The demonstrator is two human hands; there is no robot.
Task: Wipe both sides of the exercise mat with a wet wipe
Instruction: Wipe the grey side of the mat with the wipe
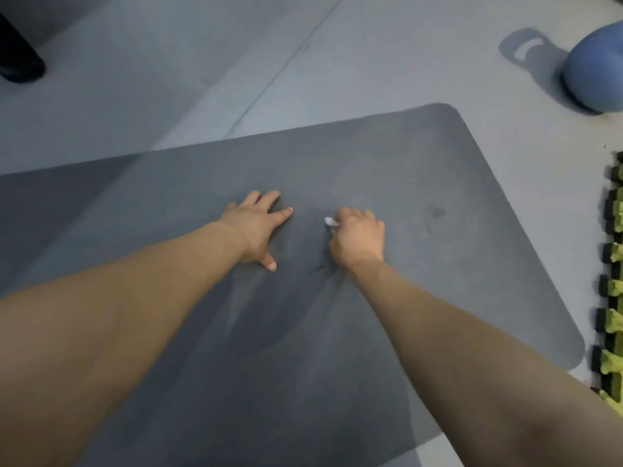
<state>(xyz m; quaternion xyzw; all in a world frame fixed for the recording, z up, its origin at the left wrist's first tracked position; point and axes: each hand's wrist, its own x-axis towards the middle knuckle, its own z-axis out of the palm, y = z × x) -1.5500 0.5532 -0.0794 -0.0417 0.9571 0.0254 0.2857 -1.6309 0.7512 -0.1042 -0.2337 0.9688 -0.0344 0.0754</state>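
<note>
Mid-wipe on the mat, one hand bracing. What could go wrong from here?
1. The wet wipe is balled up in the right hand, with only a scrap showing, so each stroke likely covers a narrow strip and patches get missed.
2. The left hand presses flat on the exercise mat; the spot beneath may go unwiped.
3. A dark smudge lies beyond the right hand and may be skipped.

The mat (387, 170) lies flat on the floor (236, 45). On the mat, the left hand (256, 229) rests to the left of the right hand (359, 235), which holds a wipe (330, 222) against it. A kettlebell (593, 67) stands on the floor beyond the mat's far right corner. Floor tiles (614, 281) border the mat's right side.
</note>
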